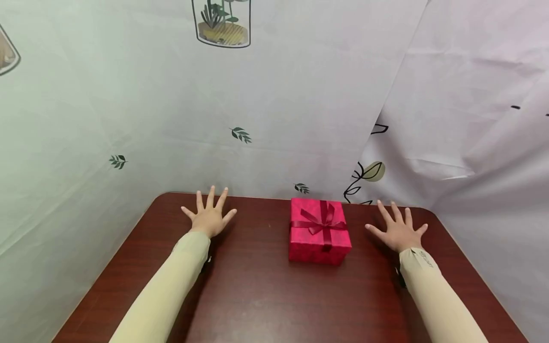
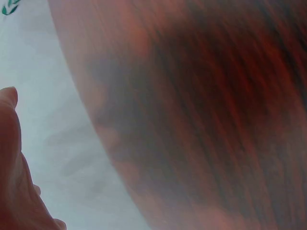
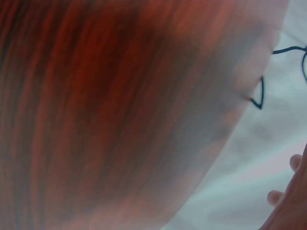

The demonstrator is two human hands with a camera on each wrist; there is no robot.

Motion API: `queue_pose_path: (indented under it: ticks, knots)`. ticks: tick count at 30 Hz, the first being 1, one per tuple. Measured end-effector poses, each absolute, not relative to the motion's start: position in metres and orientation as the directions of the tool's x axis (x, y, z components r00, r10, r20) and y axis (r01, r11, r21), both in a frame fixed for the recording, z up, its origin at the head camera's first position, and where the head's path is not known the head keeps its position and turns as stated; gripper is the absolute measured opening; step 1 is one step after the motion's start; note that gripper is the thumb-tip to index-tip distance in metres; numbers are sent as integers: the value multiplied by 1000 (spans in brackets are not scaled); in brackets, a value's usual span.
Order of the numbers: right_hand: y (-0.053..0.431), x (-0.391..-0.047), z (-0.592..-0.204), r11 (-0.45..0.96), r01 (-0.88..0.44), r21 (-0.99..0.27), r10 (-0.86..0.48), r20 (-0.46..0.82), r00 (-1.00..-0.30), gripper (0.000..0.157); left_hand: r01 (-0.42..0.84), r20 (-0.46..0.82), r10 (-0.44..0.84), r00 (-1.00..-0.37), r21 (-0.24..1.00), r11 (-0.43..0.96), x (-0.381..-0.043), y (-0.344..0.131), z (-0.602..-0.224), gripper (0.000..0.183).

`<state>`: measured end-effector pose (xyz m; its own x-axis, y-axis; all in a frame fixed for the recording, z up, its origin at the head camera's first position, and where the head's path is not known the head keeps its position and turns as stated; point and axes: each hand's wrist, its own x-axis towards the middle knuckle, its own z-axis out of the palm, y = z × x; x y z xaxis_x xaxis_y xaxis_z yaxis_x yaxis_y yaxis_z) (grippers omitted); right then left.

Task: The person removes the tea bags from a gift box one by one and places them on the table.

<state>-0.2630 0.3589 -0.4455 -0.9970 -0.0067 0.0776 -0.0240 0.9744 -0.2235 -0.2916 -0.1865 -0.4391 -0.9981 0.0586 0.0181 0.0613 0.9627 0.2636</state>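
A pink-red gift box (image 1: 319, 233) with a dark red ribbon and bow (image 1: 323, 223) sits near the table's far edge, between the two hands. To its left, my left hand (image 1: 208, 219) is spread with straight fingers over the far left of the table, holding nothing. My right hand (image 1: 401, 233) is spread the same way on the box's other side, its thumb pointing toward the box but apart from it. Part of the left hand (image 2: 19, 177) shows at the left wrist view's edge, and part of the right hand (image 3: 290, 201) at the right wrist view's lower right.
The brown wooden table (image 1: 257, 300) has rounded far corners. A pale fabric sheet (image 1: 171, 95) printed with leaves and jars hangs right behind it, and a creased sheet (image 1: 480, 143) hangs at the right.
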Motion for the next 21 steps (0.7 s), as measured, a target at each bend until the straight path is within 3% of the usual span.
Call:
queue_pose_path:
  ticks: [6, 11, 21]
  knots:
    - [351, -258, -438, 975, -64, -211, -40, 114, -993, 90, 102, 75, 85, -994, 262, 960, -282, -178, -436, 78]
    - [337, -250, -430, 951, -79, -298, -50, 103, -993, 86, 131, 138, 92, -986, 310, 942, -272, -167, -432, 80]
    - [289, -234, -414, 784, -252, -567, -70, 323, -944, 53, 393, 488, 109, -866, 531, 751, -245, -117, -419, 69]
